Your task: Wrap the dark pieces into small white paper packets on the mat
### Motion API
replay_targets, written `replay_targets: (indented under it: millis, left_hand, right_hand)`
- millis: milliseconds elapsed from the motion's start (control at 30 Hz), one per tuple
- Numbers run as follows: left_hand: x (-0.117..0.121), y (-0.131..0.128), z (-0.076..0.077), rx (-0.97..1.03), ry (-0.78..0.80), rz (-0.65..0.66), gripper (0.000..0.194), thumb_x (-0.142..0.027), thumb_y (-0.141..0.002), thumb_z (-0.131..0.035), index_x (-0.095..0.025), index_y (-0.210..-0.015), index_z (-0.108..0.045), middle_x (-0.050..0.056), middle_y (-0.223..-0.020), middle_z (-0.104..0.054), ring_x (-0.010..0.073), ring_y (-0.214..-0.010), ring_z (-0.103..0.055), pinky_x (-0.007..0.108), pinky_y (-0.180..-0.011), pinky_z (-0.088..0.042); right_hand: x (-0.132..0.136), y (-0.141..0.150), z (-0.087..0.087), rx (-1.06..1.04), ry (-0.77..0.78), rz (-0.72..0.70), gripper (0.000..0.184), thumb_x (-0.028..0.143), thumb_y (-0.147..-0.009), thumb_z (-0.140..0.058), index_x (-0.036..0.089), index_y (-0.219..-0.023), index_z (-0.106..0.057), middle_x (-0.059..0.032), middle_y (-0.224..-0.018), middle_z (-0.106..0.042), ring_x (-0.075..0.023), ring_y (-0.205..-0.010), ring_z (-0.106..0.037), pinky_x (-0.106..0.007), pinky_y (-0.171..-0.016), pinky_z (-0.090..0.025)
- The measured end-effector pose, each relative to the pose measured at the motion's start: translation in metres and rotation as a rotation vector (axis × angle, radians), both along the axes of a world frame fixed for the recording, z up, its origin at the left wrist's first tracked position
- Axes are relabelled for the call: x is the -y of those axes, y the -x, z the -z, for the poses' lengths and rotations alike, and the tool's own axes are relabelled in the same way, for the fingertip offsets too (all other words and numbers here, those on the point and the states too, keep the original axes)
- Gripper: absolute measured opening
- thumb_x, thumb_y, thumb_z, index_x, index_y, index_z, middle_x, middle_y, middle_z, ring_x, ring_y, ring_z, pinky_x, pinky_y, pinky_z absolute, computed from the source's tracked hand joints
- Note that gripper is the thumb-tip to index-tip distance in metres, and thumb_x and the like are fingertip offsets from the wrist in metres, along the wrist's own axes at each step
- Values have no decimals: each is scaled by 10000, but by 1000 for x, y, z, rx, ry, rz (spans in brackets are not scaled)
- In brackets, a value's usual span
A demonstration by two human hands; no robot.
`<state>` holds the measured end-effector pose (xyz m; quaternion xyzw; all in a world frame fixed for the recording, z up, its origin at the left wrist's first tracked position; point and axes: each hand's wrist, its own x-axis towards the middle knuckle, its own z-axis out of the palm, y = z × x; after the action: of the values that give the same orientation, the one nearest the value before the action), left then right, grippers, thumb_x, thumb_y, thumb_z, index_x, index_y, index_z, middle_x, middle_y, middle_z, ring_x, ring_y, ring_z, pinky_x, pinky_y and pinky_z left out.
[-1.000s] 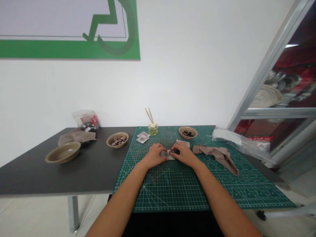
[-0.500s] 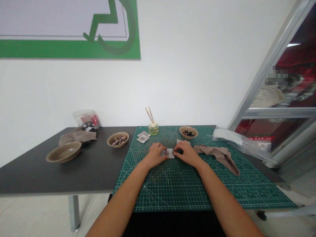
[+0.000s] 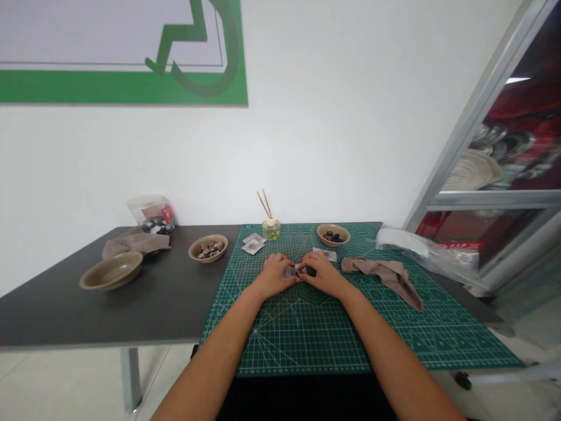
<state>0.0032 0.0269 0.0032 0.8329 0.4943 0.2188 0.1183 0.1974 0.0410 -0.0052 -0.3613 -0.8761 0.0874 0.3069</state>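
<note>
Over the middle of the green cutting mat (image 3: 284, 351), my left hand (image 3: 276, 276) pinches a small whitish, see-through packet (image 3: 290, 271) between thumb and fingers. My right hand (image 3: 323, 273) is closed at the packet's right end, its fingertips almost meeting those of the left. Something small and dark shows at the right fingertips, too small to name. Most of the packet is covered by the fingers. Just behind my right hand lies a flat whitish packet (image 3: 329, 255). Two similar flat packets (image 3: 253, 243) rest farther back on the left.
A bowl of dark pieces (image 3: 333, 235) stands behind my hands; a bowl of brownish pieces (image 3: 208, 249) is left of the mat. A reed diffuser (image 3: 272, 229), brown cloth (image 3: 390, 275), plastic bag (image 3: 429, 251), another bowl (image 3: 111, 272) and a clear jar (image 3: 151, 213) surround the work area.
My right hand has moved left, up against the packet and the left fingertips, covering more of the packet. The flat packet behind it shows more. My left hand has stayed nearly in place.
</note>
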Motion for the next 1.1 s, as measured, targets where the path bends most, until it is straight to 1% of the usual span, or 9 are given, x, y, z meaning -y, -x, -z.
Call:
replay_targets:
  millis: [133, 333, 500, 567, 667, 733, 900, 1000, 1100]
  left_hand:
    - [-2, 1, 1, 16, 21, 18, 229, -277, -763, -595, -214, -982, -628, 50, -1022, -541, 221, -1003, -467, 368, -890, -377]
    - [-2, 2, 2, 23, 13, 19, 239, -205, -760, -567, -212, -991, -629, 49, -1023, -544, 215, -998, -470, 366, -890, -380]
    - [-2, 2, 1, 23, 26, 20, 246, -211, -753, -582, -202, -995, -625, 49, -1030, -546, 216, -1004, -469, 368, -904, -377]
    - [-2, 2, 1, 20, 29, 18, 251, -206, -749, -584, -199, -996, -627, 51, -1030, -547, 216, -1001, -470, 370, -906, -376]
    - [-2, 2, 2, 23, 25, 16, 249, -200, -751, -577, -201, -993, -634, 53, -1028, -546, 214, -999, -470, 365, -899, -379]
    - [-2, 2, 2, 25, 25, 17, 248, -205, -755, -576, -204, -996, -635, 54, -1030, -547, 214, -1002, -469, 362, -898, -380]
    - [-2, 2, 1, 17, 34, 13, 251, -207, -748, -592, -197, -995, -631, 57, -1037, -547, 218, -1014, -468, 369, -903, -378]
    - [-2, 2, 1, 17, 34, 14, 249, -204, -748, -589, -197, -994, -630, 58, -1040, -546, 220, -1015, -467, 374, -905, -376]
    - [-2, 2, 1, 17, 27, 15, 249, -199, -751, -581, -206, -995, -632, 55, -1031, -547, 217, -1004, -470, 369, -900, -378]
  right_hand:
    - [-3, -2, 1, -3, -10, 117, 45, 182, -734, -619, 184, -755, -580, -47, -836, -586, -210, -870, -492, -377, -815, -374]
    - [1, 1, -1, 7, 12, -23, 90, 212, -745, -626, 205, -829, -593, -36, -903, -583, -197, -907, -493, -373, -862, -361]
    - [-2, 0, 1, -6, 3, 121, 43, 202, -746, -607, 192, -766, -571, -47, -840, -576, -215, -877, -484, -386, -824, -378]
    - [1, -1, -1, -14, 13, 95, 50, 195, -742, -609, 193, -759, -562, -44, -849, -575, -212, -883, -483, -379, -824, -380]
    - [5, 1, -4, -2, 26, -22, 71, 190, -741, -620, 202, -797, -578, -39, -903, -576, -202, -911, -487, -372, -858, -368]
    - [4, 3, -4, 9, 21, -35, 84, 195, -750, -618, 206, -829, -592, -41, -919, -577, -201, -919, -489, -375, -867, -362]
    - [-1, -1, 0, 6, 22, 144, 45, 180, -745, -607, 183, -771, -570, -53, -855, -577, -213, -890, -485, -388, -838, -370]
    - [2, -2, -2, 1, 21, 64, 75, 167, -724, -618, 192, -756, -556, -48, -896, -576, -210, -907, -480, -386, -855, -369]
    - [4, 2, -3, 15, 13, -27, 93, 178, -734, -619, 204, -812, -576, -46, -941, -572, -205, -935, -477, -379, -873, -365]
